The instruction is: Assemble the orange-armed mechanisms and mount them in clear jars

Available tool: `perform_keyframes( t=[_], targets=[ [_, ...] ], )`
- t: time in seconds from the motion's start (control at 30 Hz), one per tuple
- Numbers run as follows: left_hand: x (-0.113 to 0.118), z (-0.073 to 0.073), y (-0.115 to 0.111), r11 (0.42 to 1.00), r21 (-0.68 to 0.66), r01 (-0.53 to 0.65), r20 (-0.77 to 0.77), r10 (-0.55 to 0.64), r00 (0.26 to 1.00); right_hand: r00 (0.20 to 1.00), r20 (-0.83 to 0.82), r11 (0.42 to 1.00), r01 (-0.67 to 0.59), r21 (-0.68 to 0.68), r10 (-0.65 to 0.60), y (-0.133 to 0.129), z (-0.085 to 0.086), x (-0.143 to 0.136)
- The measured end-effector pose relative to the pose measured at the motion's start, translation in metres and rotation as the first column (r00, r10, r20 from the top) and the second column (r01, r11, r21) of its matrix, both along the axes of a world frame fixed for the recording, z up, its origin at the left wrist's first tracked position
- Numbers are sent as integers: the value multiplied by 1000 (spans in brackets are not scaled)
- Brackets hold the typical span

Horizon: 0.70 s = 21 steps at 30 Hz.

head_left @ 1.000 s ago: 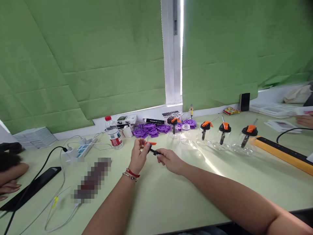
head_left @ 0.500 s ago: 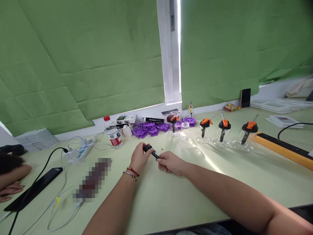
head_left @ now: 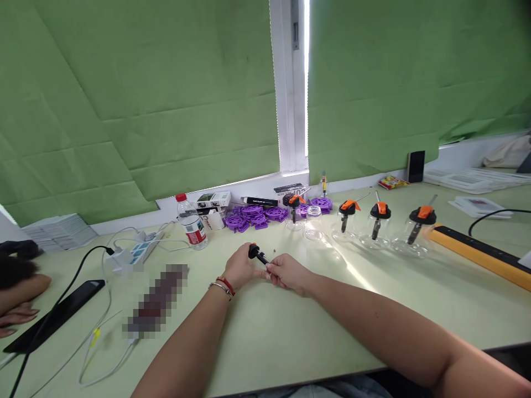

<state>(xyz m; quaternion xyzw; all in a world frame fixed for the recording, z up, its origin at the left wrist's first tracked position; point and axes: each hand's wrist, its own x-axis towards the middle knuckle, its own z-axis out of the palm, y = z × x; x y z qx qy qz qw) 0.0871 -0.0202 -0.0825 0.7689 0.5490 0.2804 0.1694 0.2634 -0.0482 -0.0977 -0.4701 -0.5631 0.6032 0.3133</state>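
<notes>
My left hand and my right hand meet above the table, both on a black lid piece that has a touch of orange and a dark stem. My left fingers wrap around its head end, with the thumb stretched along below the stem. The stem's lower end is pinched in my right fingers, which partly hide it. Behind and to the right stand clear jars with black-and-orange lids, such as this one, each with a metal rod and a dark stem inside. Near them is a lidless clear jar.
Several purple plastic parts lie piled at the back beside small boxes and a water bottle. On the left are a power strip, cables, a tablet and another person's hand. An orange bar lies at right.
My left thumb has moved off the lid piece's head, down and right toward my right fingers. More of the black head and stem now shows. My right hand keeps its pinch.
</notes>
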Motion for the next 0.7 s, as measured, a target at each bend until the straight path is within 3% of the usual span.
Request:
perform_keyframes(
  t=[0.37, 0.7],
  targets=[
    [15, -2, -11, 993, 42, -107, -166, 113, 980, 989, 130, 992, 57, 111, -72, 11, -4, -5],
    [27, -11, -13, 977, 64, -201, -262, 211, 942, 896, 443, 944, -115, 310, -36, 14, 0, -6]
  ],
)
